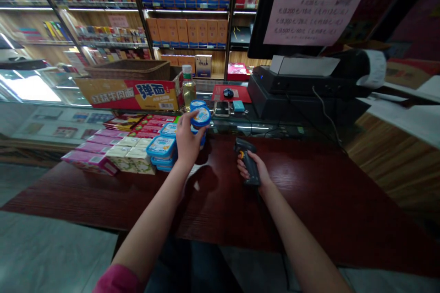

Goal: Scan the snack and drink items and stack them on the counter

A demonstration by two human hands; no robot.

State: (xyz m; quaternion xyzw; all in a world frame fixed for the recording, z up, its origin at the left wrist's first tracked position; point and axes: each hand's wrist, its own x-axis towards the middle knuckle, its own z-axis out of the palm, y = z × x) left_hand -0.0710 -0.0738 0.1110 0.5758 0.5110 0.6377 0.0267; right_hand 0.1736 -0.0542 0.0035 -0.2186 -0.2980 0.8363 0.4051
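Observation:
My left hand is closed around a round tub with a blue rim, raised at the right end of the goods on the counter. Behind it stands another blue-lidded tub. Stacked blue-lidded square tubs sit just left of my wrist. Beside them lie pale green boxes, purple boxes and red boxes. My right hand grips a black barcode scanner by its handle, above the dark red-brown wooden counter. The scanner's head points up and left.
A cardboard carton and a bottle of yellowish liquid stand behind the goods. Further right are a phone, a mouse, a monitor with a paper notice and a black cash drawer. Stocked shelves line the back.

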